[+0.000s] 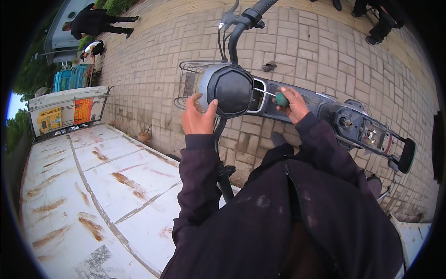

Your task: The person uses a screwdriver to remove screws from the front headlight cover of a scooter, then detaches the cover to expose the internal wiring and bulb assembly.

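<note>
An electric scooter stands before me, its dark round display housing (234, 91) at the middle of the handlebar (234, 43). My left hand (199, 117) rests against the near left edge of that housing, thumb and fingers spread. In my right hand (291, 104) is a screwdriver with a green ball-shaped handle (282, 99); its metal shaft points left to the housing's right edge. Whether the tip sits in a screw cannot be made out. Below the shaft lies an open-topped compartment with a pale rim (262, 104). Farther right, the scooter's seat area (348, 122) is uncovered, with parts exposed.
A wire basket (188, 83) is fixed at the scooter's front. A scuffed white panel surface (139, 167) fills the lower left. Brick paving (313, 52) surrounds the scooter. Several people are farther off, one in dark clothes (94, 21) at upper left.
</note>
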### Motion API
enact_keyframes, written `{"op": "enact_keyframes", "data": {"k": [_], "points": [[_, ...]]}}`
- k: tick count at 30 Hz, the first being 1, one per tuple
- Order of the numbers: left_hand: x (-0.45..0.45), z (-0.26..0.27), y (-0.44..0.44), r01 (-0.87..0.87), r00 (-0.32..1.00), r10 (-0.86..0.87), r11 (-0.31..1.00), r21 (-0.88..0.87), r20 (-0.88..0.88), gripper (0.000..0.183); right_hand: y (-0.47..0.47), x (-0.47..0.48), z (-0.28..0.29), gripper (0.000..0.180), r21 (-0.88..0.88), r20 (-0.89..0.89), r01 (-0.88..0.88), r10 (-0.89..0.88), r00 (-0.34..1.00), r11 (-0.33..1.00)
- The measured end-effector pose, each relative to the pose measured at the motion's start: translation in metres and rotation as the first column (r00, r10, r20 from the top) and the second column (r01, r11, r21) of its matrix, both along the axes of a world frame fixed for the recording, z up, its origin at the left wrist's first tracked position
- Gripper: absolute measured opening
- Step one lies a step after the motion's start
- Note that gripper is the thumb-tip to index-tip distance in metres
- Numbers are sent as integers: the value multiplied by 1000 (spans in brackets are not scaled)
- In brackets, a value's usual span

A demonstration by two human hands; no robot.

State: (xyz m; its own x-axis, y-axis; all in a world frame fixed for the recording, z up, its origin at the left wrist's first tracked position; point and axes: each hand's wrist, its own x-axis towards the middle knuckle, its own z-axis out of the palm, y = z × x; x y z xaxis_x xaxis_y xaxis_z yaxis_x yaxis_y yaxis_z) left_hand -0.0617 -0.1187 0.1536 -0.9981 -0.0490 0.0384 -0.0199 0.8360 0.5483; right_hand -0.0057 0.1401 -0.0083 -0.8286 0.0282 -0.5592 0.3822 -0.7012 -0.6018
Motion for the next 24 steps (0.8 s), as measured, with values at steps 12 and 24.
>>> {"op": "enact_keyframes", "data": {"k": [12, 24], "points": [[19, -7, -44, -560, 799, -328, -101, 822, 503, 66, 2, -2, -7, 34, 258, -203, 22, 32, 979, 966], [41, -3, -35, -573, 819, -158, -164, 803, 552, 73, -4, -5, -7, 29, 57, -119, 137, -129, 984, 989]]}}
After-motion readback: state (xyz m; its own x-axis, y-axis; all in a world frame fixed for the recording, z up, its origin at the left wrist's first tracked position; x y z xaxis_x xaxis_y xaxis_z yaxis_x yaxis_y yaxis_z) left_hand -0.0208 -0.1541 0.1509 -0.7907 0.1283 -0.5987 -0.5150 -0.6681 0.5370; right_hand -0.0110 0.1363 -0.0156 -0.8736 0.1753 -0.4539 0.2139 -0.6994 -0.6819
